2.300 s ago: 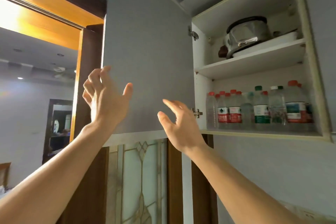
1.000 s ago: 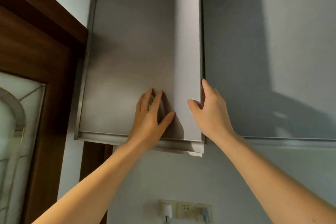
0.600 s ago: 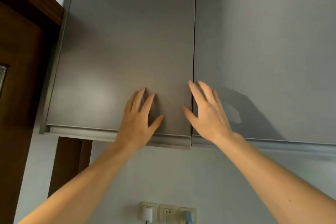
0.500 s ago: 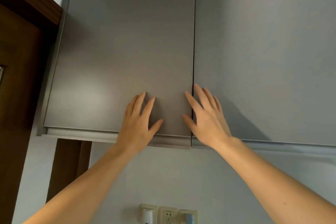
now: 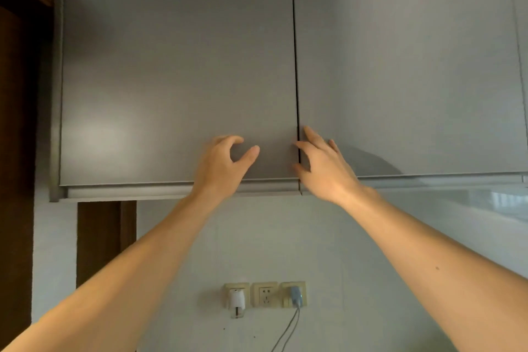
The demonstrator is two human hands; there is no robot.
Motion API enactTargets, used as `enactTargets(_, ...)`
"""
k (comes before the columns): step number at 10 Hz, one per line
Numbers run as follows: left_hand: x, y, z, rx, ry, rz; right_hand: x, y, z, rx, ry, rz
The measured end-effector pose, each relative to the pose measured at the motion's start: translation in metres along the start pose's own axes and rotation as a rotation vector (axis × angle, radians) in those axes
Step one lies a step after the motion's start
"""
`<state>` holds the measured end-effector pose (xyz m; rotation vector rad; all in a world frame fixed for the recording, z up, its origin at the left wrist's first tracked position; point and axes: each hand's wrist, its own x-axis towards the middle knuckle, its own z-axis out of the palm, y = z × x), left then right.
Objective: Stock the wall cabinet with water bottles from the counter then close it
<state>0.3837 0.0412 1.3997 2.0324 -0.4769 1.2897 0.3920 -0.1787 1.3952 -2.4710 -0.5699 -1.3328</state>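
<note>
The wall cabinet is closed; its two grey doors meet at a thin dark seam. The left hand is in front of the lower part of the left door, fingers curled loosely with the thumb apart, holding nothing. It looks slightly blurred, so I cannot tell if it touches the door. The right hand is at the seam, fingers spread and relaxed. Water bottles are not visible. Wall sockets are below.
</note>
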Motion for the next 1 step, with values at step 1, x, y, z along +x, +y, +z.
enactTargets(1, -0.0366, -0.0005, -0.0226, -0.213, 0.034, -0.042, -0.0297, -0.009, -0.0142, 0.215, 0.099, 0.115)
